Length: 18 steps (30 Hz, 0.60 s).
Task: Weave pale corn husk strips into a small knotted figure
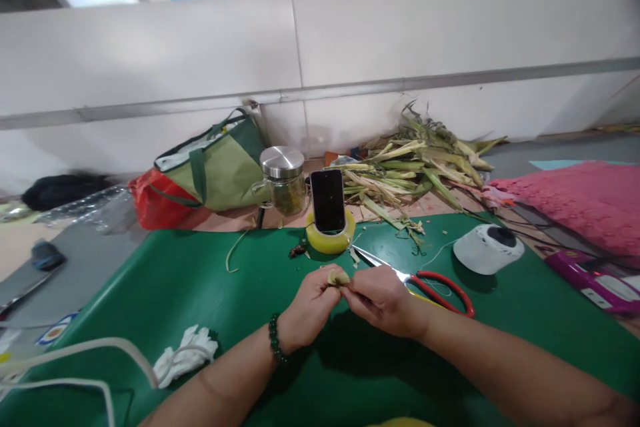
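Over the green mat, my left hand is closed on a small folded piece of dried husk, pale yellow-green. My right hand pinches the same piece from the other side, and the two hands touch at the fingers. Just beyond the right hand lie scissors with red handles, blades toward the left. A phone leans upright in a roll of yellow tape straight ahead. A white spool of thread sits to the right, its loose thread running toward the scissors.
A heap of dried husks lies at the back against the white wall. Left of it stand a lidded glass jar and a green bag. Crumpled white tissue and white cables are at front left. Pink fabric lies far right.
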Available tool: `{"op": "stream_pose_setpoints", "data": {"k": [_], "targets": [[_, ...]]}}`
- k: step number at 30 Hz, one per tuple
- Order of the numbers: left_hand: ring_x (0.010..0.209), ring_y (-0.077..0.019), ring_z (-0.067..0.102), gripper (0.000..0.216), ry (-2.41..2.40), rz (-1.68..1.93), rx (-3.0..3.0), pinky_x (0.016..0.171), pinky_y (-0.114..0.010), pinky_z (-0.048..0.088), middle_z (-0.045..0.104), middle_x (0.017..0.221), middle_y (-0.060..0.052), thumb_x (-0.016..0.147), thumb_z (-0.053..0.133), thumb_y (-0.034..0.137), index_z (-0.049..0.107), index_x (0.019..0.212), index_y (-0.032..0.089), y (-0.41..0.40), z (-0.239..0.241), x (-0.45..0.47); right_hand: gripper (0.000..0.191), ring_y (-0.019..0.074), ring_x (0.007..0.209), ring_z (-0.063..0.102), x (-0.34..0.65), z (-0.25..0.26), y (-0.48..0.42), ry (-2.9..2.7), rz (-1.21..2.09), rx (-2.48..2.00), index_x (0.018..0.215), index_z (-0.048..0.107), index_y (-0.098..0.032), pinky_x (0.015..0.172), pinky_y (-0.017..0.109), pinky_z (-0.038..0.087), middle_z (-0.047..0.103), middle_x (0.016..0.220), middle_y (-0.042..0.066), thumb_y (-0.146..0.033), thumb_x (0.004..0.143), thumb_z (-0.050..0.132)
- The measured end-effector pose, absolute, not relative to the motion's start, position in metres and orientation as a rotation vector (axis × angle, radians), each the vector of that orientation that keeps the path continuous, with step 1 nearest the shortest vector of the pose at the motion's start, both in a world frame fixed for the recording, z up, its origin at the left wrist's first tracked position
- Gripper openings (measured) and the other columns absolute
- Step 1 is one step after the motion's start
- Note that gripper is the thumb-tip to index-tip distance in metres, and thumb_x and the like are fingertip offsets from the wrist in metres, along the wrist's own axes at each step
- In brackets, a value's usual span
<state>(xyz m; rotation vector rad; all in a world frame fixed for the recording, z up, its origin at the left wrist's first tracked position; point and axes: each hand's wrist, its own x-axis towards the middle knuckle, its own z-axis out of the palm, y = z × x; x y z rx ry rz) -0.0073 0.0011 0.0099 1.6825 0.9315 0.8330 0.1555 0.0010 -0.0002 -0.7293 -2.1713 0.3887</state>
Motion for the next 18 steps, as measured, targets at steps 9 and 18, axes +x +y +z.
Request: {"op": "stream_pose_setpoints", "data": {"k": [9, 18], "targets": [[0.063, -0.0147, 0.037, 0.023, 0.938, 0.857, 1.978, 0.063, -0.029, 0.031, 0.036, 0.061, 0.000, 0.081, 0.033, 0.023, 0.029, 0.058, 0.021, -0.009, 0.010, -0.006, 0.035, 0.0070, 0.045, 0.026, 0.156, 0.002, -0.001, -2.185, 0.569, -0.672, 0.053, 0.032, -0.019, 0.045, 0.022, 0.024, 0.032, 0.049, -0.006, -0.021, 0.087, 0.045], [0.062, -0.0146, 0.038, 0.018, 0.912, 0.854, 1.953, 0.063, -0.029, 0.033, 0.041, 0.060, -0.001, 0.075, 0.034, 0.017, 0.035, 0.057, 0.019, -0.009, 0.008, -0.010, 0.036, 0.0063, 0.044, 0.032, 0.162, 0.009, -0.003, -1.951, 0.967, -0.840, 0.049, 0.039, -0.018, 0.043, 0.020, 0.029, 0.040, 0.046, -0.004, -0.030, 0.082, 0.049]]}}
